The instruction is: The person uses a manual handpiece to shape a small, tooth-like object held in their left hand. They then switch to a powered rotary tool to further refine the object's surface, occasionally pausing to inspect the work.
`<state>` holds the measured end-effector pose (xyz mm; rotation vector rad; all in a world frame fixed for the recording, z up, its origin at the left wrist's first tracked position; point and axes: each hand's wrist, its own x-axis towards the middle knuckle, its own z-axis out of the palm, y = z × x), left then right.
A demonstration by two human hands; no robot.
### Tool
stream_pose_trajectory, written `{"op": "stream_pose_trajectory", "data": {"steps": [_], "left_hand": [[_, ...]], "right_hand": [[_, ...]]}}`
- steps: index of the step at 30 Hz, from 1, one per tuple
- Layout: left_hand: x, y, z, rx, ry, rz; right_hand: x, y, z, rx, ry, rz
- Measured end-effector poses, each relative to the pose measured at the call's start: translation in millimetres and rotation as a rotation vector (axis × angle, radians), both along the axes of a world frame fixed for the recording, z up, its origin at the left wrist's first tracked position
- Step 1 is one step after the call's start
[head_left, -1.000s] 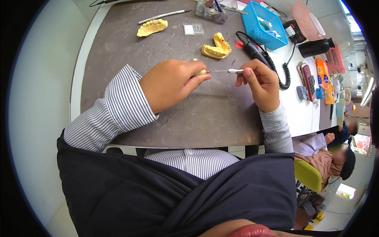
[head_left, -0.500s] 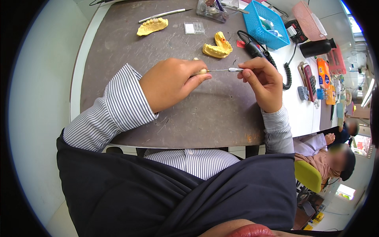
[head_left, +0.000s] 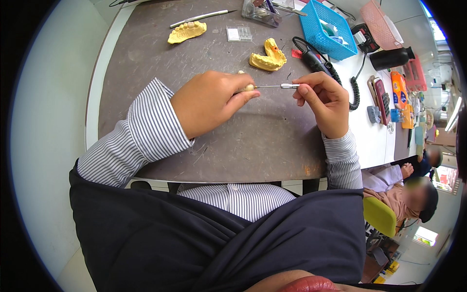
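Observation:
Between thumb and fingers, my left hand (head_left: pixel 206 102) pinches a small cream tooth-coloured dental crown (head_left: pixel 249 88). Most of what lies inside that grip is hidden by the fingers. My right hand (head_left: pixel 328 104) closes its fingertips on the thick silver end of a thin metal screwdriver (head_left: pixel 288 86). Its slim shaft points left, and the tip meets a small gold-coloured part at the crown. Both hands are above the brown tabletop (head_left: pixel 233 146). Just beyond them lies a yellow dental cast (head_left: pixel 267 61) with a red-orange spot.
Farther left are another yellow cast (head_left: pixel 187 32) and a pen-like knife (head_left: pixel 202 18). A small clear case (head_left: pixel 239 34) lies between the casts. A corded black handpiece (head_left: pixel 312 61) and a blue basket (head_left: pixel 328 29) stand back right. A seated person (head_left: pixel 404 194) is at the right.
Hardly anything differs. The screwdriver and my right fingers have shifted very slightly; both grips are the same.

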<state>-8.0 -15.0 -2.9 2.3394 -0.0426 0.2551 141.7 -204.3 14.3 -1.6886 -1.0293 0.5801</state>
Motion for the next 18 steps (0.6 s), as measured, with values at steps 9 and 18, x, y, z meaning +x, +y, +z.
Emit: {"op": "stream_pose_trajectory", "data": {"steps": [9, 18], "left_hand": [[3, 5, 6, -0.436, 0.335, -0.194], [3, 9, 22, -0.838, 0.684, -0.245]], "right_hand": [[9, 1, 4, 0.302, -0.578, 0.162], [11, -3, 6, 0.345, -0.520, 0.115]]}}
